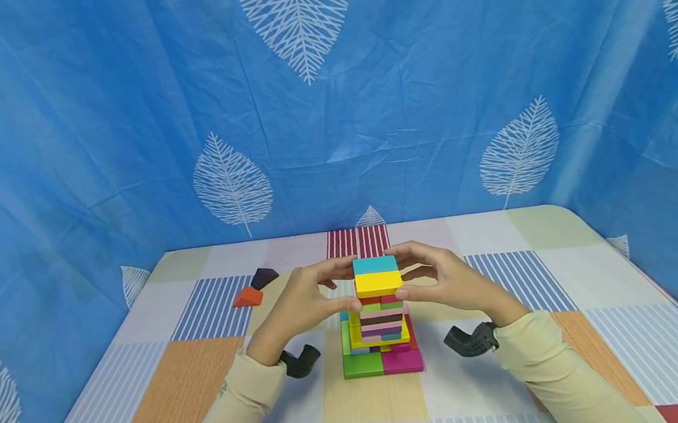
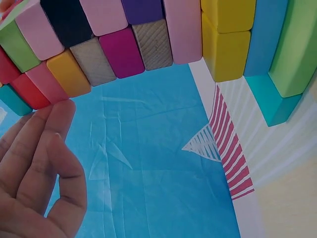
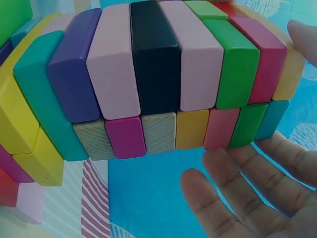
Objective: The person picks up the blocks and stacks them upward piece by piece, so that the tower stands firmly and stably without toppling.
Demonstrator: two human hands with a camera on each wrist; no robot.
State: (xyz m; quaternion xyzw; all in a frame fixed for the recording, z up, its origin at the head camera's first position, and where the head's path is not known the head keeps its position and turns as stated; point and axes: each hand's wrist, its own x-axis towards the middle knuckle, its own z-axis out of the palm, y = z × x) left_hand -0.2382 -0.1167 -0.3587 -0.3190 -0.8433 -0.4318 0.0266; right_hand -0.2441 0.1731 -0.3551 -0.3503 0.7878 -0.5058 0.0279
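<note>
A tall tower of coloured wooden blocks [image 1: 380, 320] stands at the middle of the table, with a yellow block [image 1: 378, 283] and a teal block [image 1: 375, 264] side by side on top. From the left, my left hand [image 1: 303, 298] holds the top blocks, thumb in front and fingers behind. My right hand [image 1: 451, 278] does the same from the right. In the right wrist view, fingertips [image 3: 215, 157] rest against the lower row of blocks, beside a teal end block [image 3: 271, 120]. The left wrist view shows fingers [image 2: 60, 110] touching the tower's edge.
Green [image 1: 363, 365] and magenta [image 1: 402, 361] blocks lie flat at the tower's foot. Off to the left are an orange block [image 1: 248, 296] and a black block [image 1: 263, 277]. A blue leaf-patterned curtain [image 1: 368, 134] hangs behind the patchwork tablecloth [image 1: 172, 384].
</note>
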